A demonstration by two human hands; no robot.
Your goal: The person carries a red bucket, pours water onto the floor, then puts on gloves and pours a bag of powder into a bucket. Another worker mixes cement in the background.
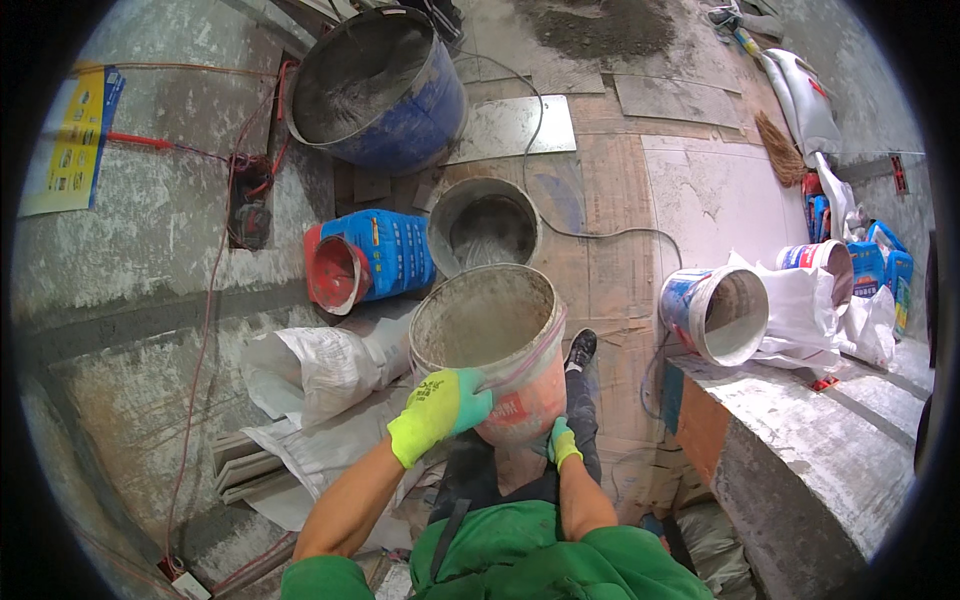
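Observation:
A pinkish-red plastic bucket (520, 412) with a dirty pale rim is held up in front of me, its mouth tilted so that grey, powdery or wet material shows inside. My left hand (443, 402), in a yellow and turquoise glove, is closed at the near left of its rim. Low on the bucket's right side, close to the base, my right hand (564, 442) in a matching glove grips it; part of those fingers is hidden. Just beyond stands another bucket (437, 228) with grey residue inside.
A large blue tub (420, 125) holding grey material stands at the far left. Nearby lie an opened blue and red bag (396, 255) and white sacks (335, 372). On the right are a white bucket (735, 318) on a ledge (775, 480), a straw broom (778, 150) and a trailing cable (610, 236).

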